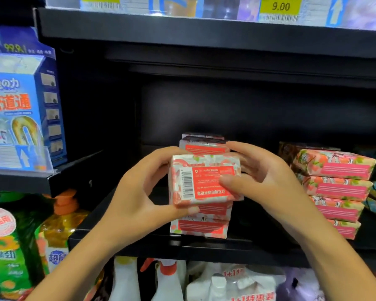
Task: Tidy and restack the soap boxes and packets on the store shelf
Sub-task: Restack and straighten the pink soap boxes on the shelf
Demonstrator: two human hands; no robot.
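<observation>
The person holds one soap packet (204, 179) with both hands, in front of the upper part of the middle stack (201, 228) of the same red and white packets. The left hand (143, 190) grips the left side of the packet: the thumb lies under the lower left corner and the fingers curl behind the top edge. The right hand (267, 181) grips the right side, with the thumb pressed on the red label and the fingers curled behind the upper right corner. The face of the packet with the barcode and the red label is turned to the camera, and the printed text on it is upside down. I cannot tell if the held packet touches the packets behind it. The middle stack stands on the black shelf (237, 246), near the front edge. To the right, apart from it, stands the right stack (336, 190) of four packets with pink labels, a little tilted. On the neighbouring shelf to the left stands a blue box (20, 109), and lower left there is a yellow bottle (59, 227) with an orange pump. Above, a yellow price tag (280, 6) shows 9.00.
</observation>
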